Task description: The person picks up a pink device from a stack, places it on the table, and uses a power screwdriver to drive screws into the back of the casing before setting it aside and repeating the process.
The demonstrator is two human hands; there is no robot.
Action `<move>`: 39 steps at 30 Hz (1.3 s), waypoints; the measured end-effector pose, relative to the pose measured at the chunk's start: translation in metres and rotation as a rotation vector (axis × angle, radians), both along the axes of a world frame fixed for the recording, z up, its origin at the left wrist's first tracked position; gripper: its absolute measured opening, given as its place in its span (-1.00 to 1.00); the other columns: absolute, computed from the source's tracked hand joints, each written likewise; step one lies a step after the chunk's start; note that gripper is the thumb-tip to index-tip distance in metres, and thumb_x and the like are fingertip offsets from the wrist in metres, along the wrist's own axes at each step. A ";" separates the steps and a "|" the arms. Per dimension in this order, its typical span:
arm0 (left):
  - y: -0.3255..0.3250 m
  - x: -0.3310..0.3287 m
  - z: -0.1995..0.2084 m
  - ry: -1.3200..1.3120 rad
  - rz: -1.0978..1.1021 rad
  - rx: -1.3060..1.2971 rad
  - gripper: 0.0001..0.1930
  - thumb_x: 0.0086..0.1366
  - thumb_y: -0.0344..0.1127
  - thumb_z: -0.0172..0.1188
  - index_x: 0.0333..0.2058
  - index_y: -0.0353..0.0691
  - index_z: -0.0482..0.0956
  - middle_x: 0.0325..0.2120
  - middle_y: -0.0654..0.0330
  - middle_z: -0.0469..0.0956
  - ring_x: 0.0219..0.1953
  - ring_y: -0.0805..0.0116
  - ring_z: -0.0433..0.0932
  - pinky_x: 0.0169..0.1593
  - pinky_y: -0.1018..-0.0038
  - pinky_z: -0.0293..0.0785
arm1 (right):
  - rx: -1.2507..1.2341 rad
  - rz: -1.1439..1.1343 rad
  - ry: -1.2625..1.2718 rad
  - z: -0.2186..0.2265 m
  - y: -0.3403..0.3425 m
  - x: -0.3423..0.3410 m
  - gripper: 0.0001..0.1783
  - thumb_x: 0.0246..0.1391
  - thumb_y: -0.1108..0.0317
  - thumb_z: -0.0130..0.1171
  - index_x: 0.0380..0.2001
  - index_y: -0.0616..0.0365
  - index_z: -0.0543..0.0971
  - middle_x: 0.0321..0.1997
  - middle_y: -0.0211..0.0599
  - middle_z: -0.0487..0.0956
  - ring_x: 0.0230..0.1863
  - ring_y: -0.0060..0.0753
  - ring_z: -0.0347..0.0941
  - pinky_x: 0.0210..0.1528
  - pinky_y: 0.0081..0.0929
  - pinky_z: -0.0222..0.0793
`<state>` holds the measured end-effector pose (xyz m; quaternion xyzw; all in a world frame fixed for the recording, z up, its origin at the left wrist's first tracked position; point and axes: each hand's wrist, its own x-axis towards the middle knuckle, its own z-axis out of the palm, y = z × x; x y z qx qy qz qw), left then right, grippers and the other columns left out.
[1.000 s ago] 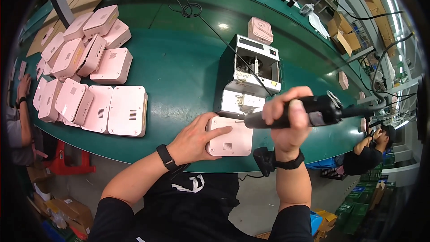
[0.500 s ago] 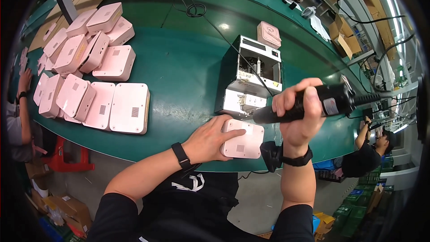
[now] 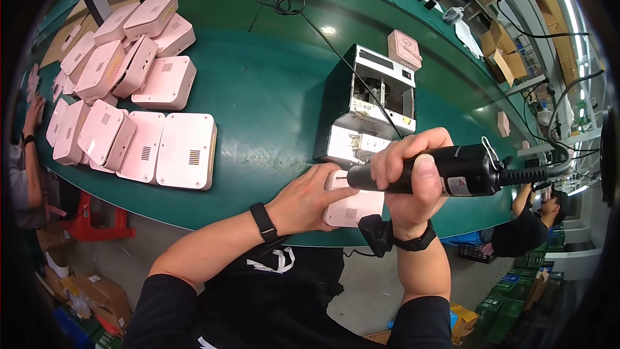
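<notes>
Since the earlier frame the black electric screwdriver [image 3: 445, 171] has dropped closer to the pink casing [image 3: 352, 205], which lies at the green bench's [image 3: 271, 110] near edge. Right hand [image 3: 413, 184] grips the driver; left hand [image 3: 307, 200] clasps the casing.

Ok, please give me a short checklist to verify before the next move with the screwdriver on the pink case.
1. Left hand steadies the pink case: ok.
2. Right hand grips the black electric screwdriver firmly: ok.
3. Driver tip seated on a screw: cannot tell, the hands hide it.
4. Case lies flat on the green table: ok.
5. Screwdriver cable hangs free: ok.
</notes>
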<state>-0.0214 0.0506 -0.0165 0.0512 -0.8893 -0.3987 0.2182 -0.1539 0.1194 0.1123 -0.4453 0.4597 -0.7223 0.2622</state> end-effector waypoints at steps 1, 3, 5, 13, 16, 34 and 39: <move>0.000 0.000 0.000 -0.004 -0.005 0.001 -0.23 -0.26 -0.24 0.57 0.07 0.03 0.54 0.05 0.00 0.29 0.09 0.00 0.38 0.12 0.23 0.43 | 0.002 0.001 0.000 -0.001 0.000 0.000 -0.70 0.17 0.16 0.06 -0.27 0.15 0.29 -0.62 -0.29 0.34 -0.66 -0.47 0.21 -0.54 -0.41 0.26; 0.000 0.000 0.001 -0.003 -0.005 0.003 -0.23 -0.26 -0.25 0.56 0.07 0.03 0.54 0.05 0.00 0.29 0.09 0.00 0.38 0.12 0.23 0.43 | -0.001 0.029 -0.015 -0.002 0.000 0.000 -0.71 0.18 0.17 0.06 -0.27 0.15 0.29 -0.62 -0.29 0.35 -0.65 -0.47 0.22 -0.54 -0.41 0.26; 0.000 0.000 0.002 0.000 -0.006 0.003 -0.23 -0.25 -0.25 0.56 0.07 0.02 0.54 0.04 0.00 0.29 0.09 -0.01 0.38 0.12 0.23 0.43 | -0.006 0.043 -0.021 -0.002 0.001 -0.001 -0.71 0.18 0.17 0.06 -0.27 0.15 0.29 -0.62 -0.29 0.35 -0.64 -0.47 0.22 -0.53 -0.41 0.26; 0.000 0.003 0.006 -0.001 0.034 -0.020 -0.24 -0.20 -0.21 0.54 0.09 0.04 0.52 0.03 0.01 0.30 0.08 -0.01 0.40 0.12 0.23 0.44 | 0.079 -0.025 -0.012 0.005 -0.002 -0.002 -0.79 0.22 0.23 -0.01 -0.26 0.14 0.31 -0.60 -0.31 0.35 -0.64 -0.47 0.23 -0.52 -0.38 0.27; -0.007 0.026 0.013 -0.072 0.065 -0.030 -0.24 -0.19 -0.19 0.53 0.11 0.07 0.51 0.04 0.01 0.30 0.08 -0.01 0.40 0.11 0.22 0.45 | -0.023 -0.122 -0.093 0.017 0.009 -0.014 -0.82 0.23 0.25 -0.05 -0.26 0.14 0.33 -0.60 -0.31 0.35 -0.66 -0.46 0.23 -0.52 -0.37 0.27; -0.023 0.040 0.010 -0.094 0.163 -0.030 -0.21 -0.21 -0.21 0.55 0.12 0.15 0.50 0.09 0.01 0.29 0.06 -0.02 0.44 0.07 0.24 0.49 | 0.019 -0.095 -0.033 0.010 0.056 -0.014 -0.71 0.24 0.11 -0.04 -0.23 0.12 0.32 -0.62 -0.35 0.33 -0.70 -0.47 0.22 -0.53 -0.40 0.26; -0.021 0.039 0.011 -0.146 0.156 -0.010 -0.18 -0.24 -0.25 0.57 0.13 0.15 0.49 0.09 0.02 0.30 0.06 -0.02 0.43 0.07 0.23 0.49 | 0.050 -0.151 0.015 -0.002 0.066 -0.006 -0.69 0.21 0.09 0.00 -0.24 0.12 0.31 -0.62 -0.34 0.34 -0.70 -0.48 0.23 -0.54 -0.40 0.26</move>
